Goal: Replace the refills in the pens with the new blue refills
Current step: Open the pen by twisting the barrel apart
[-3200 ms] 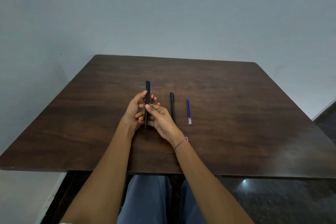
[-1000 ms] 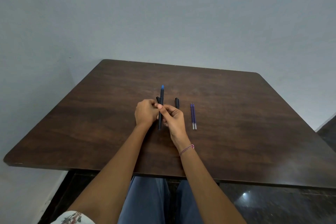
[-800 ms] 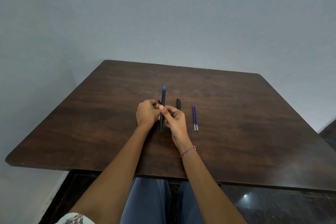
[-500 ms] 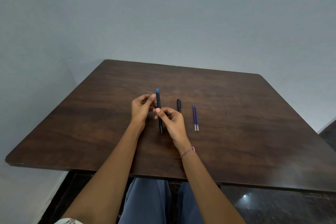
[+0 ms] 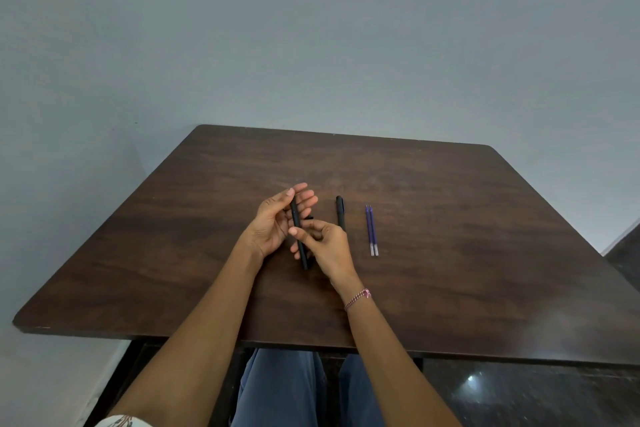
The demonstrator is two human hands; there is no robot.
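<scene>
My left hand (image 5: 273, 225) loosely pinches the black pen (image 5: 295, 217) near its top, my right hand (image 5: 329, 246) mid-barrel; I'd twist gently, the joint probably hidden.

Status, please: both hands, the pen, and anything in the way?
Left hand and right hand both pinch the black pen. Second pen and blue refills lie to its right. Nothing in the way.
</scene>
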